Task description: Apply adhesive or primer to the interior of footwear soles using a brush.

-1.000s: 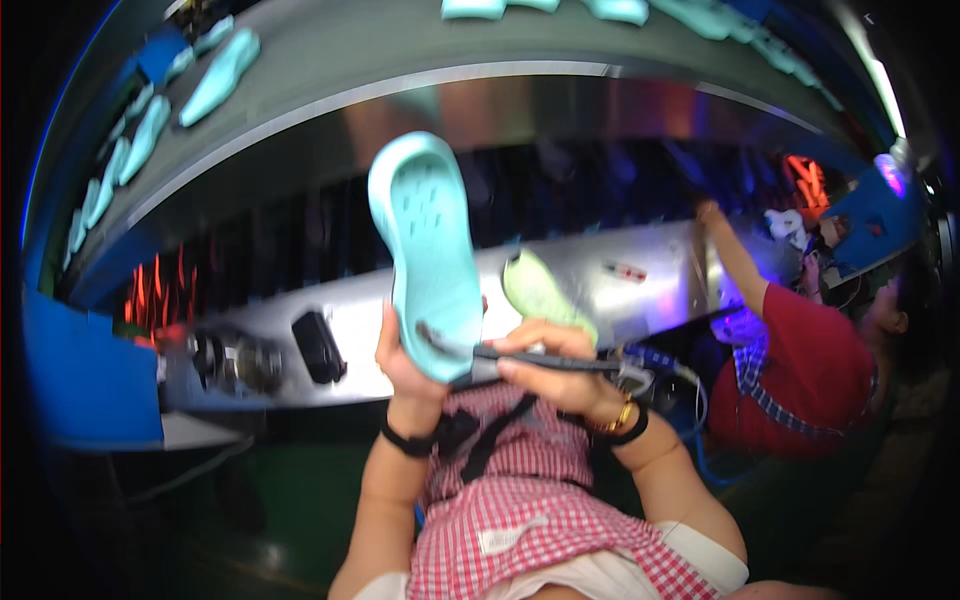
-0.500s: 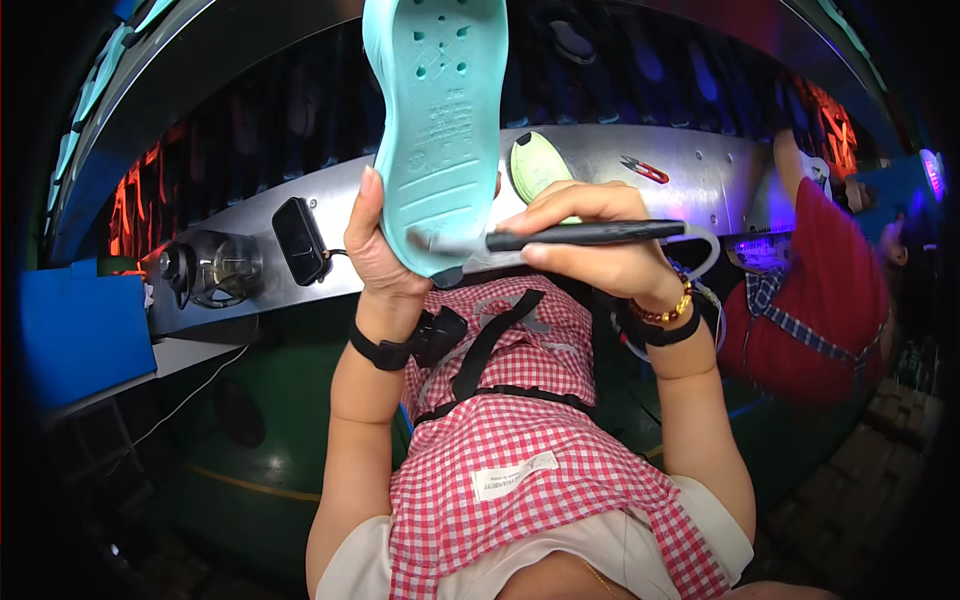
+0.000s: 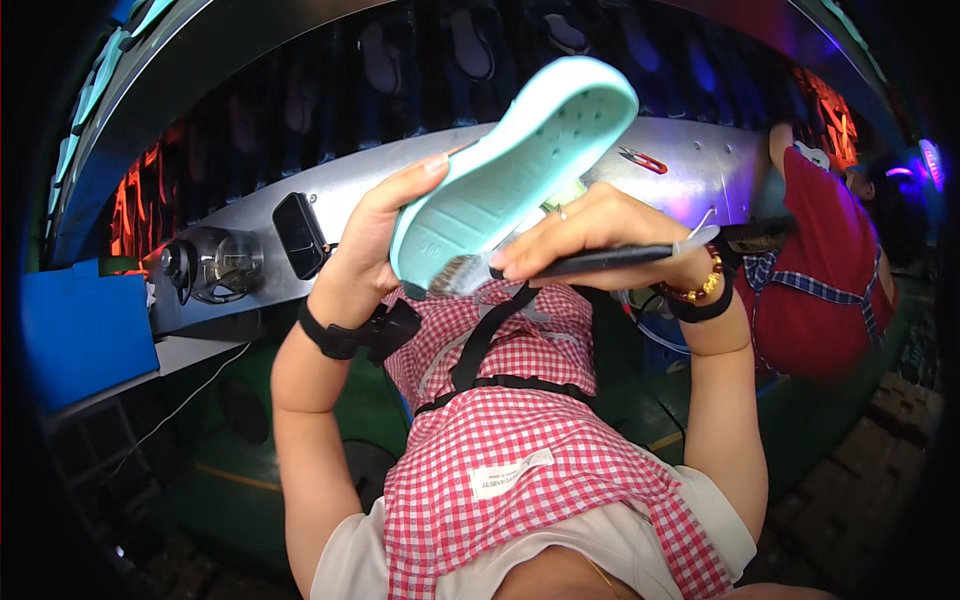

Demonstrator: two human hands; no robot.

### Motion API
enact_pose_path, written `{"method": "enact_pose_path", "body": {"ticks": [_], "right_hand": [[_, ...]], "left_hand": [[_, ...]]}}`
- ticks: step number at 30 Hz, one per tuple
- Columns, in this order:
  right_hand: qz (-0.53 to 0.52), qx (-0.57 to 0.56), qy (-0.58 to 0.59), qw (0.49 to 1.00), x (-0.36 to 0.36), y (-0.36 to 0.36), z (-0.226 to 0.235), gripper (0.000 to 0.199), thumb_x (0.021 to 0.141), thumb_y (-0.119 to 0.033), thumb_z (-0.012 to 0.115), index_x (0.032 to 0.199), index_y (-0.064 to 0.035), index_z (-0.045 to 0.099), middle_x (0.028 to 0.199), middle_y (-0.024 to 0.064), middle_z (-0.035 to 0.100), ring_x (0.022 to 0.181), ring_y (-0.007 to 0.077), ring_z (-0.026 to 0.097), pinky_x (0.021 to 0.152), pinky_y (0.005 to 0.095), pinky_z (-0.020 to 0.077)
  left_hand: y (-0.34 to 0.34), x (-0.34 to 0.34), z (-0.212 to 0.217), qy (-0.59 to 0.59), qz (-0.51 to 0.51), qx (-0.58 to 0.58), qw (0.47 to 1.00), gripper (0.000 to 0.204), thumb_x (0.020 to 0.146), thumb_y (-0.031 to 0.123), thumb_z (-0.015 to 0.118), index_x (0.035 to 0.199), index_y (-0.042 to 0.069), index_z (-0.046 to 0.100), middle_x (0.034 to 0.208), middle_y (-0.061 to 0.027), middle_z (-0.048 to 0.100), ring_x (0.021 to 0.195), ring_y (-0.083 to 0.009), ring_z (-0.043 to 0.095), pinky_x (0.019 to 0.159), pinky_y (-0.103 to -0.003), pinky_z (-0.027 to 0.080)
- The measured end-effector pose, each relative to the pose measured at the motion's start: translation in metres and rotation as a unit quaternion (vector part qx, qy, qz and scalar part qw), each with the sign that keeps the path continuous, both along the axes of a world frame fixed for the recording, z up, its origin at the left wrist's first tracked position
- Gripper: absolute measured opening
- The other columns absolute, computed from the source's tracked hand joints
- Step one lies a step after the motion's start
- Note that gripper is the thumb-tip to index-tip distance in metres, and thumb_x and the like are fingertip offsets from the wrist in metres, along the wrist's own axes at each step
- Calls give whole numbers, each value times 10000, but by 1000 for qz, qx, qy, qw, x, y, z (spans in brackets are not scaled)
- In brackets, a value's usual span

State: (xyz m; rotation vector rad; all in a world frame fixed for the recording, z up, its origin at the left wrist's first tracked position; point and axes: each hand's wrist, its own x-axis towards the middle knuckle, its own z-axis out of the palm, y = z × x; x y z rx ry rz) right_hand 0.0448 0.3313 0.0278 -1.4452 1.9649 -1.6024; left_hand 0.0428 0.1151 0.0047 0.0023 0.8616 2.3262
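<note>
I see the long metal workbench curving across the upper part of the view, with a dark row of shoe soles hanging above it. Below it, my red-and-white checked apron fills the lower middle, crossed by black straps. At the right edge a co-worker in a red shirt stands at the same bench, one arm raised to it. A blue box sits at the far left, with a round dark fixture and a small black block on the bench near it.

The mint-green clog sole is up in front of the bench, tilted, its toe pointing up and right and its underside facing me. My left hand is clamped on its heel end, thumb along the near edge and fingers behind. My right hand is closed around a slim black-handled brush, held almost level, and the bristles touch the sole's lower edge at the heel. A beaded bracelet and a black band sit on my right wrist; a black band wraps my left wrist too. Small red-handled snips lie on the bench behind the sole.
</note>
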Motion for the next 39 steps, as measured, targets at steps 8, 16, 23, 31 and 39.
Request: {"method": "enact_pose_path", "body": {"ticks": [8,16,23,31,39], "right_hand": [[69,182,87,977,-4,15,15,207,707,-51,578,911,-43,606,940,111,628,877,282,592,741,332,472],[61,286,175,940,0,23,37,168,744,-88,544,892,-64,620,965,101,633,809,227,631,689,287,495],[-36,208,115,971,1,39,20,193,718,-22,627,910,-13,615,922,132,631,835,262,618,727,315,494],[-201,5,-214,956,-2,-5,-7,155,746,-15,614,897,18,629,885,124,640,620,94,575,534,200,468],[-408,-112,73,903,-11,-10,-42,151,768,-13,586,914,12,615,949,124,630,506,43,510,432,155,400]], "left_hand": [[-8,5,7,11,-56,-178,982,411,843,225,527,1142,-51,475,994,-142,588,833,-172,607,710,-272,509],[-19,9,10,-9,-62,-173,983,405,851,211,520,1147,-60,468,997,-133,583,809,-144,610,685,-239,517],[-33,12,11,6,-17,-161,987,465,851,203,514,1218,-59,400,1075,-153,550,873,-166,600,738,-252,507],[-10,16,-18,-20,31,-8,999,505,857,267,464,1254,-20,343,1132,-187,502,978,-259,557,802,-363,498],[-4,19,-34,-58,85,46,994,439,881,217,413,1247,-19,349,1161,-169,493,980,-270,560,843,-403,474]]}}
